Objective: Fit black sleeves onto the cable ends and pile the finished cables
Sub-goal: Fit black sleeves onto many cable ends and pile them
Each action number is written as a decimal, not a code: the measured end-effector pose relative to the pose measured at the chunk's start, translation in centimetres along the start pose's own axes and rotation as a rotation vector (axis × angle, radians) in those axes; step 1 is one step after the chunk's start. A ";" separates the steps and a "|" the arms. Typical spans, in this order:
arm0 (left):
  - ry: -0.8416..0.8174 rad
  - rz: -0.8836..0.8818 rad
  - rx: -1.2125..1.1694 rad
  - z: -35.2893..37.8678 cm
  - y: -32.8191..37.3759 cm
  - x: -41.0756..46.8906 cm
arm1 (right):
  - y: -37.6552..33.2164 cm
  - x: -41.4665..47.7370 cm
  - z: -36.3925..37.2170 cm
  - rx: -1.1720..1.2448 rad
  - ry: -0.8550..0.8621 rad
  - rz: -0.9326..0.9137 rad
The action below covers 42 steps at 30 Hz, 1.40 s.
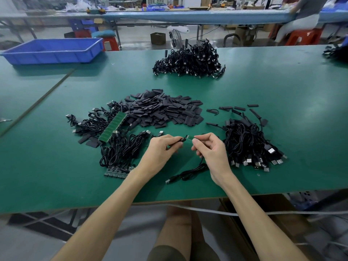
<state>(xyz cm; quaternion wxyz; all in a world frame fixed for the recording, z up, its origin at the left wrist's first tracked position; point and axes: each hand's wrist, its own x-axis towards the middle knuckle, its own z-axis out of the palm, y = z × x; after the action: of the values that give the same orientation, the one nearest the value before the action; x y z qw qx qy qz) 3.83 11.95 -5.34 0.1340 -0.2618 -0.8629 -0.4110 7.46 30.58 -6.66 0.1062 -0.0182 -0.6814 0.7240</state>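
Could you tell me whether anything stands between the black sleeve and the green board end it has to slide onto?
Nothing visible does. The left hand pinches the black sleeve, the right hand pinches the green board, and the two sit end to end above the table with nothing else between them.

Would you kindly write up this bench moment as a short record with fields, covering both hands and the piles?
Left hand: pinches a black sleeve
Right hand: pinches the green board at the cable end
Fit: sleeve at the board's tip, board mostly bare
Loose sleeves: heap at table centre
Cable piles: left pile, right pile, far pile
Blue tray: far left of the table
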 end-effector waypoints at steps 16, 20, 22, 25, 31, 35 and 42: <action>-0.067 -0.045 -0.092 0.0 -0.1 0.0 | -0.1 -0.2 -0.2 -0.018 -0.032 0.003; -0.075 -0.034 -0.081 0.0 0.0 0.0 | -0.3 -0.2 -0.2 -0.030 -0.050 -0.003; -0.068 -0.039 -0.104 0.0 -0.2 0.1 | -0.3 -0.3 -0.2 -0.027 -0.054 -0.004; -0.058 -0.055 -0.118 0.0 -0.4 0.1 | -0.3 -0.3 -0.2 -0.033 -0.053 -0.005; -0.073 0.005 -0.027 0.1 -0.6 -0.1 | -0.2 -0.4 -0.3 -0.060 -0.066 -0.007; -0.060 0.072 -0.005 0.3 -0.1 -0.1 | -0.2 -0.3 -0.2 -0.067 -0.095 -0.001; -0.126 0.015 -0.001 0.3 -0.1 0.0 | -0.3 -0.4 -0.1 -0.054 -0.110 -0.008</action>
<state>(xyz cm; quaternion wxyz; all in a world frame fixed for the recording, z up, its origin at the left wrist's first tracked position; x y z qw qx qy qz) 3.77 12.18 -5.60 0.0824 -0.2936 -0.8673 -0.3934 7.95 30.61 -6.38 0.0709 0.0212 -0.7055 0.7048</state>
